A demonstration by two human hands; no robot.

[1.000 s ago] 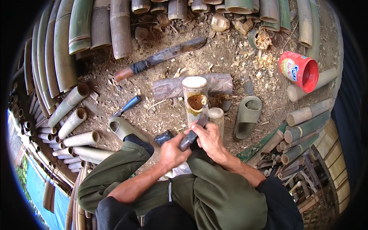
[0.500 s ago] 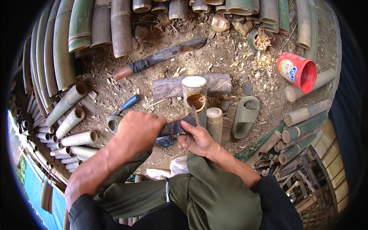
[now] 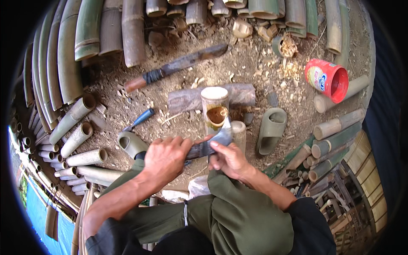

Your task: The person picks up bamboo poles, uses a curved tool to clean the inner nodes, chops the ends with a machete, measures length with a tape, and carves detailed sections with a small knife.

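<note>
So a knife (image 3: 200, 150) is being held in both hands here. Its dark handle is wrapped in a full fist by the left grip (image 3: 167, 154), no gap left in the fingers. The base of the blade is pressed by the thumb of the right grip (image 3: 230, 160), whose fingers are loosely curled below; how tightly it's clamped can't be told.

The upright bamboo tube (image 3: 214, 101) is set just ahead of the right grip, with an opening (image 3: 217, 114) cut in its side. The blade tip is pointed at the rim of that opening, but whether it's touching can't be made out.

A shorter bamboo piece (image 3: 239, 128) is stood just ahead and right of the right grip. A log (image 3: 182, 101) is laid crosswise behind the tube, farther out from both grips, and a machete (image 3: 187, 63) is left beyond that. A blue-handled tool (image 3: 143, 116) is placed ahead and left of the left grip, and a red can (image 3: 316, 78) is tipped over well off to the right grip's right.
</note>
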